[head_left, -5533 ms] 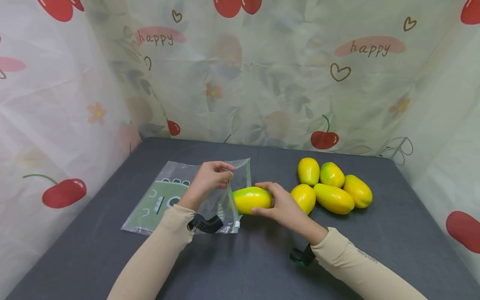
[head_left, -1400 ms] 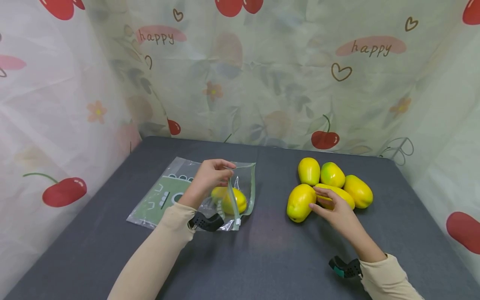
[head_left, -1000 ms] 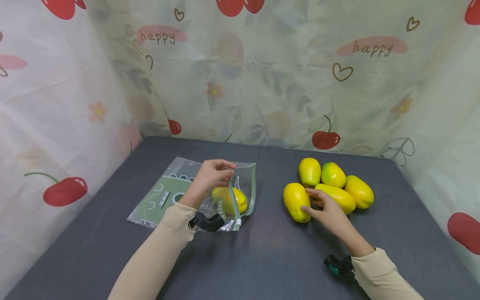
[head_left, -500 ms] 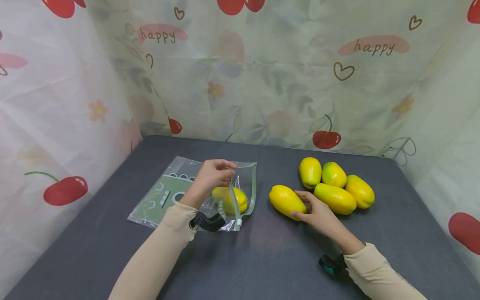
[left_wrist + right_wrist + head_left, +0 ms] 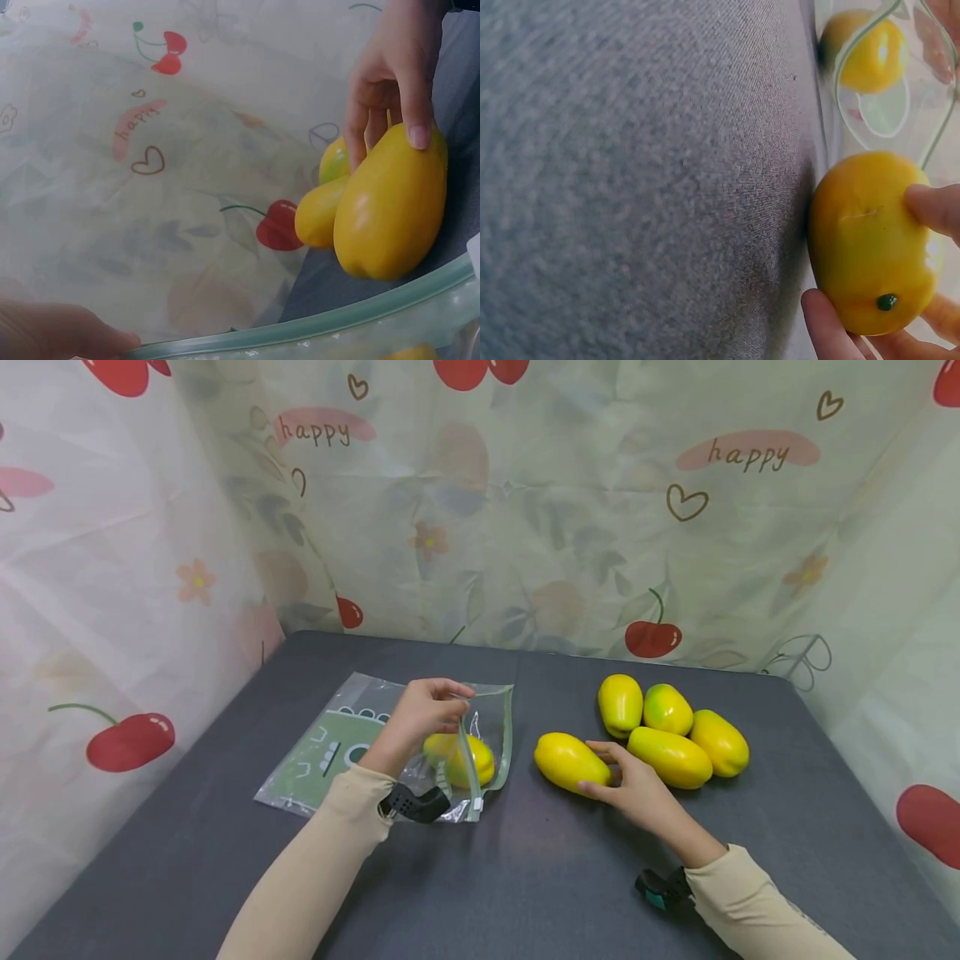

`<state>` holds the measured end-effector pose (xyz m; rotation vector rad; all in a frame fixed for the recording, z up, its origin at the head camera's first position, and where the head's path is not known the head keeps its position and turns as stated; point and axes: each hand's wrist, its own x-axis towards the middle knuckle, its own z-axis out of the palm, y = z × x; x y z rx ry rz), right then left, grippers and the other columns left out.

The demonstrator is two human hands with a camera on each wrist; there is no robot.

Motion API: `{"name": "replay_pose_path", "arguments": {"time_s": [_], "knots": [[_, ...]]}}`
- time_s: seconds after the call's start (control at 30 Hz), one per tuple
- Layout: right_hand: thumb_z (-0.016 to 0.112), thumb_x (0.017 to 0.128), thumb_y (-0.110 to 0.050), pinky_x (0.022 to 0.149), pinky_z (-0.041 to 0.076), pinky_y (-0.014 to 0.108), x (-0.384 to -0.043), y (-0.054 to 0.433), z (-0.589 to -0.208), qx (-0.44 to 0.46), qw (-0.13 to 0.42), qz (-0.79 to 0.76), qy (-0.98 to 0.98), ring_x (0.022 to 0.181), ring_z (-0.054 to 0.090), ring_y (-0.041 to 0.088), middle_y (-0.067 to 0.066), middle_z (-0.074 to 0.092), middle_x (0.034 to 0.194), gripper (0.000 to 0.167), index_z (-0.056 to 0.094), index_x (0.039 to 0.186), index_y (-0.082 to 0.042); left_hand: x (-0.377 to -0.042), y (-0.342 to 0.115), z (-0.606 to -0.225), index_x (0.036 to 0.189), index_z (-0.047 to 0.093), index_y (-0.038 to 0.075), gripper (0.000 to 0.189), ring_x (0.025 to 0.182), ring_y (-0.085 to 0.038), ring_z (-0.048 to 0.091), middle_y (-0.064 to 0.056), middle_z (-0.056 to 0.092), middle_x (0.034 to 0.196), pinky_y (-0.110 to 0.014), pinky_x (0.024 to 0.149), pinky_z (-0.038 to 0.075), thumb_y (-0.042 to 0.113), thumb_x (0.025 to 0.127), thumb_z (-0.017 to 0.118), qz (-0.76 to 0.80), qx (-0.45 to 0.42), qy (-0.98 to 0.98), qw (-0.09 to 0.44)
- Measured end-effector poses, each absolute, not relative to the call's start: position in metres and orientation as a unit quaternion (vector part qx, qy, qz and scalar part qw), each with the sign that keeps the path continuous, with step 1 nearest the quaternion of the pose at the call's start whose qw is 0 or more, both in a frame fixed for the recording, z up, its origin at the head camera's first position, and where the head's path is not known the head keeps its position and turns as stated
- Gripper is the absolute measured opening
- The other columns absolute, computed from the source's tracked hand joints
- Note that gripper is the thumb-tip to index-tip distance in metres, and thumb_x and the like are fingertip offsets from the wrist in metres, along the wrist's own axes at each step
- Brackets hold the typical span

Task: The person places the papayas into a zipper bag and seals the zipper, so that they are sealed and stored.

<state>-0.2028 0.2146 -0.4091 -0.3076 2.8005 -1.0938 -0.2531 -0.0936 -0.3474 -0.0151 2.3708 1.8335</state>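
Note:
In the head view my left hand [image 5: 420, 718] pinches the upper rim of a clear zip bag [image 5: 292, 772] with a green printed character, holding its mouth apart toward the right. One yellow mango [image 5: 480, 764] lies inside, just behind the opening. My right hand [image 5: 637, 789] grips a second mango [image 5: 570, 762] by its right end, between thumb and fingers, a short way right of the bag. The right wrist view shows this mango [image 5: 870, 240] close over the table, its dark green stem nub facing the camera. The green zip edge [image 5: 322, 326] crosses the left wrist view.
Several more mangoes [image 5: 667, 756] sit clustered on the dark grey table [image 5: 525, 885], just beyond my right hand. A white slider [image 5: 476, 805] is at the near corner of the bag's mouth. Patterned cloth [image 5: 517, 527] hangs behind the table and along both sides.
The first mango went into the bag and my right hand let it go. It then took another from the cluster and brought it left, turning it lengthwise toward the bag. My left hand stayed put.

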Motion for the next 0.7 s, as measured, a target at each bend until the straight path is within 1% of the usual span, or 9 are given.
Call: {"name": "replay_pose_path", "arguments": {"time_s": [0.17,0.27,0.43,0.57,0.7], "knots": [[0.069,0.087,-0.043,0.089,0.051,0.049,-0.201,0.215,-0.407,-0.105,0.055,-0.362,0.924,0.115,0.056,0.039,0.021,0.049,0.140,0.071,0.042,0.145,-0.013,-0.254,-0.094,-0.347,0.107,0.070,0.006,0.020,0.074,-0.018,0.058,-0.012,0.067,0.105,-0.029,0.070,0.056,0.007,0.088,0.064,0.609,-0.005,0.790,0.071],[0.070,0.086,-0.043,0.092,0.050,0.050,-0.200,0.215,-0.402,-0.102,0.053,-0.365,0.924,0.117,0.055,0.039,0.020,0.047,0.142,0.072,0.041,0.145,-0.014,-0.253,-0.094,-0.347,0.106,0.070,0.006,0.019,0.073,-0.017,0.058,-0.012,0.067,0.104,-0.029,0.069,0.056,0.007,0.088,0.064,0.608,-0.005,0.791,0.069],[0.069,0.086,-0.047,0.096,0.047,0.052,-0.199,0.214,-0.389,-0.095,0.058,-0.377,0.920,0.121,0.052,0.041,0.019,0.044,0.145,0.076,0.039,0.147,-0.014,-0.252,-0.094,-0.345,0.107,0.070,0.006,0.020,0.073,-0.017,0.057,-0.012,0.067,0.103,-0.030,0.070,0.056,0.007,0.088,0.063,0.609,-0.003,0.790,0.069],[0.069,0.085,-0.049,0.096,0.046,0.053,-0.197,0.214,-0.378,-0.089,0.060,-0.388,0.915,0.121,0.051,0.041,0.020,0.043,0.146,0.078,0.037,0.148,-0.015,-0.251,-0.094,-0.344,0.107,0.070,0.006,0.020,0.074,-0.018,0.057,-0.011,0.067,0.103,-0.032,0.073,0.056,0.007,0.089,0.063,0.609,0.000,0.790,0.070],[0.069,0.085,-0.048,0.094,0.048,0.051,-0.194,0.214,-0.370,-0.098,0.047,-0.396,0.912,0.118,0.054,0.040,0.019,0.044,0.145,0.077,0.037,0.148,-0.016,-0.251,-0.094,-0.344,0.107,0.070,0.006,0.020,0.073,-0.018,0.057,-0.012,0.066,0.103,-0.032,0.073,0.056,0.007,0.089,0.064,0.610,0.001,0.789,0.070]]}}
